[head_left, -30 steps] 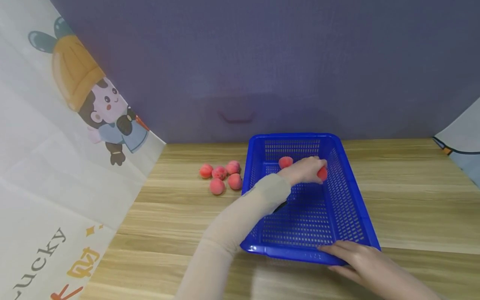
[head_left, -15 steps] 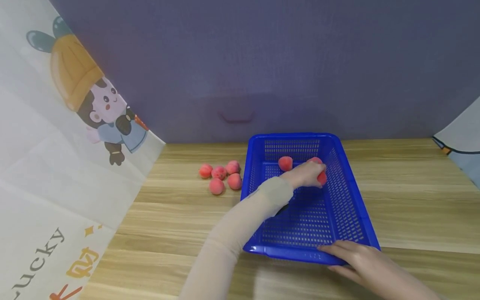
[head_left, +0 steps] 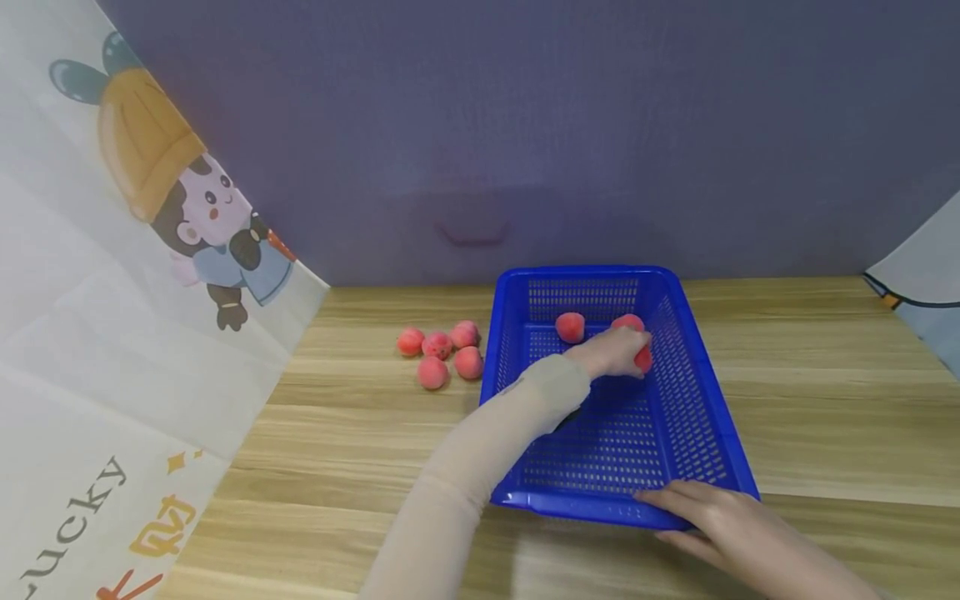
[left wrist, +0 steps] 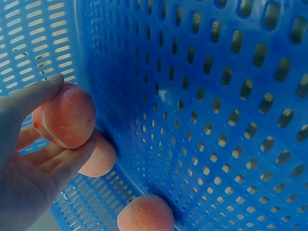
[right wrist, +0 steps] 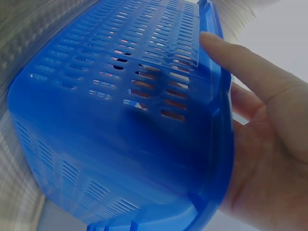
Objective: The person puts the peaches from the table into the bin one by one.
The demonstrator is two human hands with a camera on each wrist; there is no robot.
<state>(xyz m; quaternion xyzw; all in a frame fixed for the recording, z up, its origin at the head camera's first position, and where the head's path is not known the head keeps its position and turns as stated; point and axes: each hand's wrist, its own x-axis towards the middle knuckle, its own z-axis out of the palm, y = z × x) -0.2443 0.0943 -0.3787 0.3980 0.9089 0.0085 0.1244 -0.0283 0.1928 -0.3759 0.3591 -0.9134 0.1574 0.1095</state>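
Note:
My left hand is inside the blue plastic basket, holding a peach between thumb and fingers. In the head view the hand partly hides that peach. Just behind it another peach lies in the basket, and one more peach sits near the far end. At the basket's near right corner, my right hand grips the rim. The right wrist view shows the thumb on the outside of the basket wall, with the fingers going over the rim.
Several peaches form a loose group on the wooden table, left of the basket. A dark panel stands along the table's far edge. White sheeting with a cartoon print borders the left side. At the far right lies a black cable.
My left hand has shifted slightly toward me with its peach, and a peach behind it has come into view. The right hand has stayed on the rim.

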